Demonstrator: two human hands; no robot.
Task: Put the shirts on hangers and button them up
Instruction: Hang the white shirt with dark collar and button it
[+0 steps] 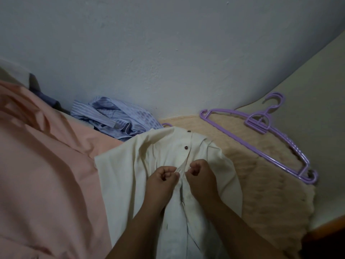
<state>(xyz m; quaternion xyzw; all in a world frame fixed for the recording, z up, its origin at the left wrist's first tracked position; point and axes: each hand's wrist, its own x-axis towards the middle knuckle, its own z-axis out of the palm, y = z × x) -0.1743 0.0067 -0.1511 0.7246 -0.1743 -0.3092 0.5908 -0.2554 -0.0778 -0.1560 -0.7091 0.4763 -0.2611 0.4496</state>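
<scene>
Head view: both hands are working the front of the white shirt (164, 161), lying flat on the cream blanket (261, 165). Left hand (161, 179) is pinching the left edge of the opening, right hand (200, 173) is pinching the opposite edge — fingers curled tight on cloth. Two upper buttons (186, 147) are already closed. Purple hangers (265, 131) are lying to the right; striped blue shirt (119, 118) and pink shirt (46, 165) are sitting left.

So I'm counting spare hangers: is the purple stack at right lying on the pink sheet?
No, the purple hangers lie on the cream fleece, well clear of the pink sheet.
</scene>
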